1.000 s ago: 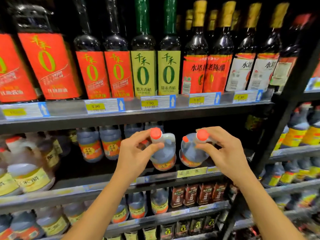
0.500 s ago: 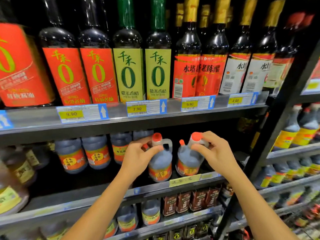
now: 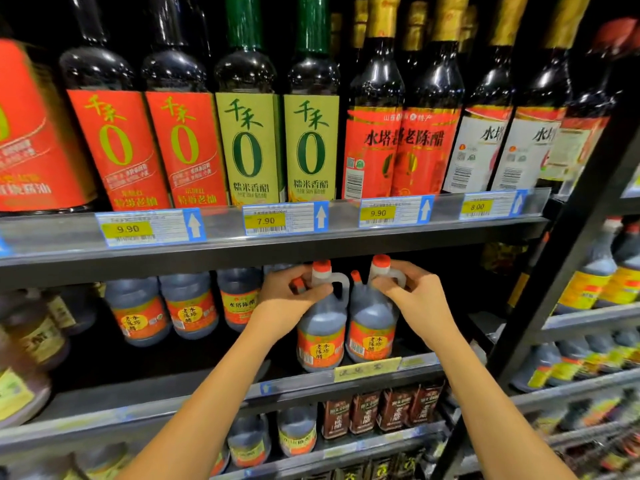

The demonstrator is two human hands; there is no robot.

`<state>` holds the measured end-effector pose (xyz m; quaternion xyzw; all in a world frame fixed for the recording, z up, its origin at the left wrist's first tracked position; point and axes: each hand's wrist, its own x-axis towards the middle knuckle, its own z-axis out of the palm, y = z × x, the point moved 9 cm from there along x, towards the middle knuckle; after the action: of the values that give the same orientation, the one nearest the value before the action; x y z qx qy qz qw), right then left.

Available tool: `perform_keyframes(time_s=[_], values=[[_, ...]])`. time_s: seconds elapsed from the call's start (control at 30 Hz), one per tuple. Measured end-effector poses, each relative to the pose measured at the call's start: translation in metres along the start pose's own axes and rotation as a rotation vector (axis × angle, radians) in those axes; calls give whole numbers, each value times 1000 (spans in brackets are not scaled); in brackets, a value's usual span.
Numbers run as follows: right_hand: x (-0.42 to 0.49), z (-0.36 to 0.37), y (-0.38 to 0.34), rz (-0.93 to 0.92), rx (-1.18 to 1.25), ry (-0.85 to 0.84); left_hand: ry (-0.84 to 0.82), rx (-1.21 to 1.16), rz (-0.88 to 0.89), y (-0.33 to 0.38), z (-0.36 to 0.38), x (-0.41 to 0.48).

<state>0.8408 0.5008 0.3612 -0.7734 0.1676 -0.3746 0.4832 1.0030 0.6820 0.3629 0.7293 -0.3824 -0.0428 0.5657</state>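
Left jug [image 3: 322, 327] and right jug [image 3: 372, 323], squat translucent plastic with red caps and moulded loop handles, stand side by side at the front edge of the middle shelf [image 3: 173, 393]. The left hand [image 3: 291, 296] curls round the left jug's neck, and the right hand [image 3: 419, 296] curls round the right jug's neck. Above that shelf stand tall glossy glass bottles [image 3: 249, 140].
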Motion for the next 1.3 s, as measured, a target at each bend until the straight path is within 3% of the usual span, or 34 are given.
perform_keyframes(time_s=[0.2, 0.37, 0.47, 0.57, 0.67, 0.93, 1.17, 1.3], values=[[-9, 2, 14, 24, 69, 35, -32, -127, -22, -20, 0, -20], [-42, 14, 50, 98, 17, -62, -207, 3, -199, -63, 9, -60], [-63, 21, 69, 130, -157, -58, -291, 139, -294, -82, 17, -75], [-75, 19, 75, 153, -320, 35, -207, 241, -320, -86, 16, -78], [-76, 17, 75, 150, -330, 82, -149, 272, -328, -86, 17, -76], [-64, 9, 84, 174, -361, 70, -95, 374, -308, -81, 31, -57], [-27, 0, 91, 202, -456, 0, -95, 279, -356, -89, 58, -24], [-8, -3, 103, 258, -367, -14, -72, 332, -375, -94, 67, -8]])
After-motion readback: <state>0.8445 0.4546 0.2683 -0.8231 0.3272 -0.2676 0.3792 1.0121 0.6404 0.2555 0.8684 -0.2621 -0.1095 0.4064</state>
